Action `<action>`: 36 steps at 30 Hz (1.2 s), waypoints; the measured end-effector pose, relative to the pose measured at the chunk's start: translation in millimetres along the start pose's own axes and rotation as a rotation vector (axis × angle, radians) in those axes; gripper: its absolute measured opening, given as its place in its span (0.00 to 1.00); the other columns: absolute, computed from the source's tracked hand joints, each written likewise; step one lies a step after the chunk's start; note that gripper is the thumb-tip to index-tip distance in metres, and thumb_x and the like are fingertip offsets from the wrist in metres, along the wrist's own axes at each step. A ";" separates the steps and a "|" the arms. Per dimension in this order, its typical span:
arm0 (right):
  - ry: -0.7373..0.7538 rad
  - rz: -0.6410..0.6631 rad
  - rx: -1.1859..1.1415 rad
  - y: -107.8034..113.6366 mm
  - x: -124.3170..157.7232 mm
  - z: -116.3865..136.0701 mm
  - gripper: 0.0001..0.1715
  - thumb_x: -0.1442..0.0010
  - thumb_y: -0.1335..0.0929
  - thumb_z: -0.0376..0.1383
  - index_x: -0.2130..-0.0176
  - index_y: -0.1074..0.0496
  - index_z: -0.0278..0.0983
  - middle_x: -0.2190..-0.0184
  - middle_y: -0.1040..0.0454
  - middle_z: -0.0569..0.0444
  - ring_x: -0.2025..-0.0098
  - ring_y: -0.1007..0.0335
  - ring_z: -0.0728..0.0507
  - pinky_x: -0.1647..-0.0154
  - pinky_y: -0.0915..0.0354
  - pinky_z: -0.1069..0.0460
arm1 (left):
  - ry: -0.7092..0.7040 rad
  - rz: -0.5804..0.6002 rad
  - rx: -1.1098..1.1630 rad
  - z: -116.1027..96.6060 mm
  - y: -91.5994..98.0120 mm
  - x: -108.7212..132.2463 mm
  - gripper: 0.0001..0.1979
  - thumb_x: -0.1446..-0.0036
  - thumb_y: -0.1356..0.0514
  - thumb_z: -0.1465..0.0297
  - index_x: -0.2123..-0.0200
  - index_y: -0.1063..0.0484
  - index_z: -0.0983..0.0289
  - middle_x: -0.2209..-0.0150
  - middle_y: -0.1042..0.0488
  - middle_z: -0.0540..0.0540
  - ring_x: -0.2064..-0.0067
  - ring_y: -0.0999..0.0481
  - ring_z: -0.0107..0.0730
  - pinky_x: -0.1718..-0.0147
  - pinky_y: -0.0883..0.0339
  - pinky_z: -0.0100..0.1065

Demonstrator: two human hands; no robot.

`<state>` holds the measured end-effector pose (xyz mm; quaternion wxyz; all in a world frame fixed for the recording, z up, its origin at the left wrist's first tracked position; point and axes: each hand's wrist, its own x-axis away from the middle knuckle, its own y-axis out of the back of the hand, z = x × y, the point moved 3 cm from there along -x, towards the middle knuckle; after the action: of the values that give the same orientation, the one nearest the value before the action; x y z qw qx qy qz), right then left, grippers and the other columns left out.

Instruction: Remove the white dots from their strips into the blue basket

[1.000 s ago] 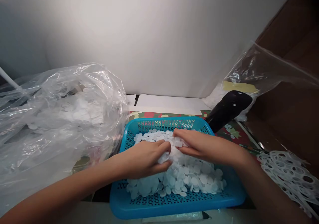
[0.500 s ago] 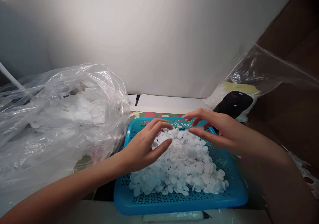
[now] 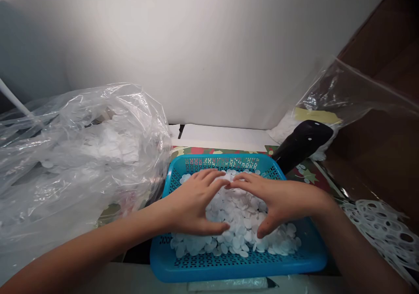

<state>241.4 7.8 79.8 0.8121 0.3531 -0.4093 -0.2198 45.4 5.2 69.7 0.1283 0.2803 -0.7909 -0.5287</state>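
Observation:
A blue perforated plastic basket [image 3: 235,273] stands in front of me with a heap of small white round discs [image 3: 237,237] in it. My left hand [image 3: 199,202] is over the left part of the heap, fingers curved and thumb spread wide. Opposite it, my right hand [image 3: 268,196] arches over the right part, its thumb pointing down at the discs. The fingertips of both hands come close together above the middle of the heap. Neither hand is closed on anything; whether the fingertips touch the discs is hard to make out.
On the left lies a large clear plastic bag [image 3: 131,106] with white pieces inside. A black object with white dots [image 3: 304,141] leans behind the basket's right corner, near another bag [image 3: 330,89]. Thin white rings [image 3: 379,224] are piled at the right.
My right hand has moved left and down from above the basket's far right side to over the heap. My left hand has shifted slightly, its thumb now lower.

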 end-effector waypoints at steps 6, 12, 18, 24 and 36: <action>0.076 -0.058 0.087 -5.3 -14.9 12.5 0.35 0.58 0.31 0.32 0.49 0.37 0.42 0.49 0.39 0.49 0.54 0.36 0.38 0.63 0.37 0.50 | -0.005 0.183 -0.138 0.4 -8.8 3.7 0.32 0.56 0.39 0.60 0.48 0.39 0.65 0.50 0.34 0.62 0.49 0.36 0.51 0.53 0.39 0.48; 0.164 -0.017 0.070 -6.6 -17.5 13.1 0.18 0.51 0.36 0.28 0.58 0.34 0.40 0.63 0.35 0.54 0.65 0.35 0.45 0.69 0.41 0.53 | 0.033 0.242 -0.175 -1.1 -4.7 -0.4 0.08 0.47 0.47 0.71 0.62 0.35 0.63 0.62 0.33 0.56 0.68 0.33 0.36 0.72 0.36 0.36; 0.176 -0.238 -0.064 19.5 1.6 13.7 0.10 0.39 0.39 0.39 0.57 0.35 0.43 0.59 0.33 0.55 0.63 0.35 0.45 0.64 0.38 0.51 | 0.049 0.000 -0.066 -2.4 4.9 -3.0 0.10 0.44 0.52 0.75 0.58 0.39 0.61 0.60 0.36 0.55 0.63 0.33 0.36 0.69 0.35 0.37; 0.223 -0.454 -0.040 36.3 23.0 14.5 0.18 0.39 0.38 0.45 0.49 0.37 0.47 0.47 0.37 0.54 0.45 0.41 0.40 0.49 0.40 0.48 | 0.000 -0.254 0.064 -1.5 10.4 -2.0 0.13 0.44 0.50 0.76 0.55 0.41 0.61 0.52 0.38 0.56 0.51 0.36 0.37 0.56 0.37 0.39; -0.033 -0.089 -0.048 0.6 10.4 1.4 0.51 0.57 0.27 0.47 0.39 0.50 0.51 0.35 0.56 0.50 0.40 0.48 0.30 0.50 0.38 0.43 | -0.049 -0.004 -0.031 -0.7 -1.1 0.1 0.26 0.44 0.46 0.59 0.44 0.44 0.61 0.42 0.41 0.62 0.41 0.45 0.49 0.47 0.44 0.49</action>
<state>246.2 0.9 86.2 0.8027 0.3478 -0.4013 -0.2713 46.0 4.3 69.0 0.1121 0.2666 -0.7851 -0.5477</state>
